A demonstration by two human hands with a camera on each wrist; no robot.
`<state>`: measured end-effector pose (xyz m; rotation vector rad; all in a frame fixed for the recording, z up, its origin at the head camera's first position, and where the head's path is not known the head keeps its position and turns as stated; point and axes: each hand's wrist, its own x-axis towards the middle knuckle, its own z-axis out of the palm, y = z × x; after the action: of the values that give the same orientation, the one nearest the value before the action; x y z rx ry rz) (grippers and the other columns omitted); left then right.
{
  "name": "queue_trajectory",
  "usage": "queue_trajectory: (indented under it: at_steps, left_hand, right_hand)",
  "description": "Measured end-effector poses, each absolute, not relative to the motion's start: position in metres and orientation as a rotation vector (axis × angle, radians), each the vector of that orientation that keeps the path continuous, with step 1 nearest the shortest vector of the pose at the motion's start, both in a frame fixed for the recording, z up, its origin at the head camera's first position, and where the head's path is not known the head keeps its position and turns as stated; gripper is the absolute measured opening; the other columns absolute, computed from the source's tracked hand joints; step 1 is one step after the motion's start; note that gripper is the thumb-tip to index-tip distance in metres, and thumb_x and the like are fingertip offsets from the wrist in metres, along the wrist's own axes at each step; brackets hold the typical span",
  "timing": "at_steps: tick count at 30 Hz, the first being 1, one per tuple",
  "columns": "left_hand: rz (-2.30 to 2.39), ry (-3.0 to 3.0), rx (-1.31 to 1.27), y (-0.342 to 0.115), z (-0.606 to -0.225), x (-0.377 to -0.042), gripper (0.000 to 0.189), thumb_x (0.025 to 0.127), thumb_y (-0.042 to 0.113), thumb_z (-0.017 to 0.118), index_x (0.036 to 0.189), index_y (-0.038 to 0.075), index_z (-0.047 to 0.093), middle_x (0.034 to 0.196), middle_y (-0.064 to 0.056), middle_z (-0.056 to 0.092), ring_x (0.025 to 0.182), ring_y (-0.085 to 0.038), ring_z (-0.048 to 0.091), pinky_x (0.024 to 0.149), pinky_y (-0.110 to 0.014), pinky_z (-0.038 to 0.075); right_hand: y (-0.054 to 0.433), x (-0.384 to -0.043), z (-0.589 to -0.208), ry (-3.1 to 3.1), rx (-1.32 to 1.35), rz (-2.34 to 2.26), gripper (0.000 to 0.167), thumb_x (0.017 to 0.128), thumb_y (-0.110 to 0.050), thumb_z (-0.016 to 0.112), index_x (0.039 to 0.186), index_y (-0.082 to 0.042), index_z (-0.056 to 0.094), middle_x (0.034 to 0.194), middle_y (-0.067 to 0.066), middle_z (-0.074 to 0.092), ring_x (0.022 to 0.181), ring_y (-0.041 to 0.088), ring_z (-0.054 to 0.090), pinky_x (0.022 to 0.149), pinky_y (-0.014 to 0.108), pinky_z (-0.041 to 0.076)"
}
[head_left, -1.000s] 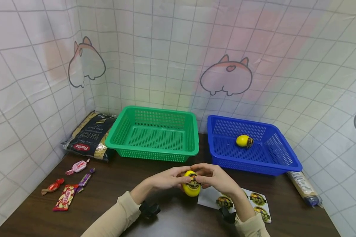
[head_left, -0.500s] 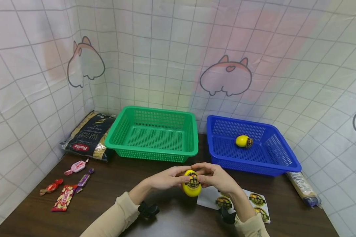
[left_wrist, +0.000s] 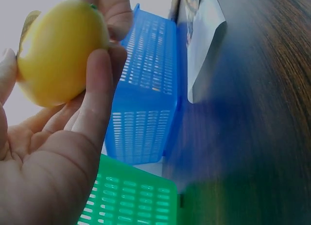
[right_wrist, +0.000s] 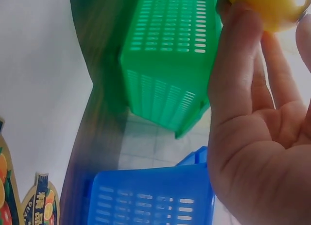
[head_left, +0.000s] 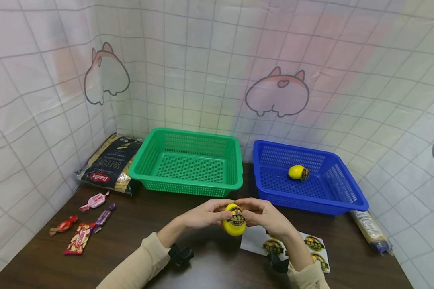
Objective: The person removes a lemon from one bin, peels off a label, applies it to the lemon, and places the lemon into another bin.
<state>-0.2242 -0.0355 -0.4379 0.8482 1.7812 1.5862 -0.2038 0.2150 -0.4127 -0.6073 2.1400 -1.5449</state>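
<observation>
A yellow lemon point(head_left: 234, 229) is held up between both hands above the table, in front of the green basket. On its near side sits a black and gold oval sticker point(head_left: 236, 217). My left hand point(head_left: 203, 216) grips the lemon from the left, its thumb at the sticker's left edge. From the right, my right hand point(head_left: 268, 219) holds the same fruit, thumb at the sticker's other edge. The left wrist view shows the lemon's smooth side point(left_wrist: 63, 55), with fingers behind and around it. Only the lemon's lower part point(right_wrist: 277, 11) appears in the right wrist view.
A sheet of stickers point(head_left: 253, 240) lies under the right forearm. Behind stand a green basket point(head_left: 188, 187) and a blue basket point(head_left: 304, 203) with another stickered lemon point(head_left: 297, 172). A pasta bag point(head_left: 110, 164) and several wrapped sweets point(head_left: 79, 238) are left; a long packet point(head_left: 371, 230) is right.
The lemon has risen and tilted slightly in the hands. The thumbs have slid a little across the sticker toward its edges, leaving more of its print showing. The head view has shifted slightly.
</observation>
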Motion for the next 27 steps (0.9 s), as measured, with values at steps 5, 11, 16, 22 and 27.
queue_trajectory:
  at_steps: [5,11,16,22,27]
  left_hand:
    - [1.643,1.786,0.787,-0.032,-0.44,-0.223,0.057,0.102,0.039,0.054,0.149,0.011,0.04,0.128,-0.018,0.063,0.103,-0.013,0.066,0.089,-0.034,0.059]
    - [1.687,1.793,0.735,-0.029,-0.443,-0.223,0.057,0.1,0.037,0.059,0.147,0.012,0.041,0.127,-0.018,0.064,0.102,-0.015,0.067,0.09,-0.041,0.06]
    - [1.691,1.807,0.744,-0.03,-0.44,-0.223,0.056,0.099,0.033,0.061,0.147,0.013,0.041,0.131,-0.018,0.063,0.106,-0.017,0.067,0.09,-0.041,0.06]
    - [1.675,1.802,0.76,-0.031,-0.439,-0.223,0.058,0.099,0.032,0.061,0.149,0.012,0.039,0.139,-0.018,0.06,0.113,-0.019,0.066,0.091,-0.038,0.06]
    - [1.663,1.8,0.783,-0.031,-0.44,-0.223,0.06,0.1,0.033,0.06,0.151,0.011,0.036,0.141,-0.019,0.058,0.116,-0.019,0.065,0.092,-0.038,0.059]
  right_hand:
    - [0.213,-0.2,-0.41,2.124,-0.584,-1.534,0.048,0.102,-0.028,0.056,0.146,-0.012,0.046,0.14,0.022,0.055,0.11,0.019,0.067,0.091,0.052,0.058]
    - [0.209,-0.197,-0.406,2.122,-0.62,-1.509,0.054,0.099,-0.029,0.061,0.149,-0.015,0.043,0.142,0.022,0.053,0.11,0.028,0.068,0.089,0.046,0.06]
    - [0.206,-0.197,-0.404,2.18,-0.585,-1.49,0.05,0.1,-0.029,0.06,0.146,-0.017,0.047,0.146,0.018,0.052,0.113,0.029,0.068,0.087,0.043,0.06]
    - [0.204,-0.197,-0.405,2.185,-0.544,-1.489,0.051,0.099,-0.03,0.062,0.145,-0.014,0.048,0.142,0.019,0.055,0.111,0.026,0.07,0.087,0.052,0.059]
    - [0.204,-0.196,-0.407,2.181,-0.539,-1.513,0.05,0.098,-0.029,0.063,0.143,-0.013,0.049,0.137,0.02,0.058,0.106,0.027,0.071,0.086,0.055,0.059]
